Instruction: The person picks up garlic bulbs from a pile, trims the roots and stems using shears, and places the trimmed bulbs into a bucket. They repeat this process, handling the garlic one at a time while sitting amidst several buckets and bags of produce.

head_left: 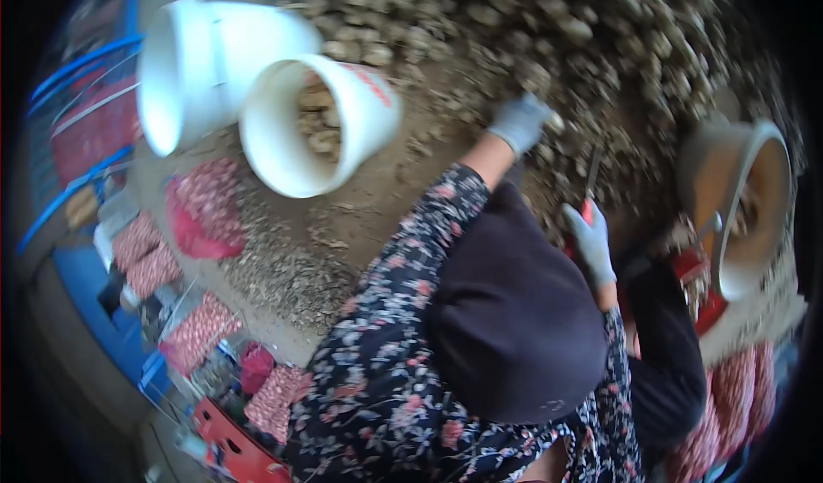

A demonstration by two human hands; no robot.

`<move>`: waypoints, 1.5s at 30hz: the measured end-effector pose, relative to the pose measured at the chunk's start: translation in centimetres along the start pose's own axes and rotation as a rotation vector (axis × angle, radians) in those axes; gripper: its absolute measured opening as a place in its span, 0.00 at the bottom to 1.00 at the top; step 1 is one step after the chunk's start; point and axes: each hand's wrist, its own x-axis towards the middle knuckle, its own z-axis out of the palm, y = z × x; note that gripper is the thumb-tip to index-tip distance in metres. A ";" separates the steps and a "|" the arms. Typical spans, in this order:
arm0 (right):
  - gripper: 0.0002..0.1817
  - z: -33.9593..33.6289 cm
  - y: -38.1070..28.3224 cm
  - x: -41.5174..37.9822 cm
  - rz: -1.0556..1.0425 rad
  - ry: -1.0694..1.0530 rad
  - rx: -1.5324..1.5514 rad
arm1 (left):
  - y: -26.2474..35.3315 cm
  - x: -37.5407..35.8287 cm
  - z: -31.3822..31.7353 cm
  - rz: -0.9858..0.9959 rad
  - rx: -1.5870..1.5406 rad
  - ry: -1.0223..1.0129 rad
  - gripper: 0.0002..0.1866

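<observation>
My left hand point(520, 124) in a pale grey glove reaches onto a heap of garlic bulbs point(574, 29). One garlic bulb point(535, 78) lies right at its fingertips; motion blur hides how the fingers are set. My right hand point(591, 241), gloved alike, is closed around the red handle of a knife point(592, 174), blade pointing up toward the heap. Both hands come from floral sleeves point(403, 260). A dark cap point(519, 312) fills the lower middle of the view, between the arms.
A white bucket point(364, 114) with garlic lies tipped at left beside more white buckets point(249, 42). Another bucket point(733, 269) lies tipped at right, near a dark-clothed limb point(669, 354). Garlic-filled net bags point(206, 204) lie at left; dry trimmings point(291, 269) cover the ground.
</observation>
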 end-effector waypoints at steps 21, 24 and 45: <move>0.20 1.7 -0.6 1.0 -0.007 0.005 -0.470 | -16.6 -16.0 -29.8 -0.502 0.343 1.358 0.23; 0.20 1.5 -1.7 0.5 -0.032 -0.020 -0.554 | -9.9 -9.0 -17.7 -0.239 -0.030 0.966 0.08; 0.21 2.3 -2.2 1.5 0.036 -0.129 -0.629 | -15.7 -0.3 -7.1 -0.662 -0.048 0.412 0.28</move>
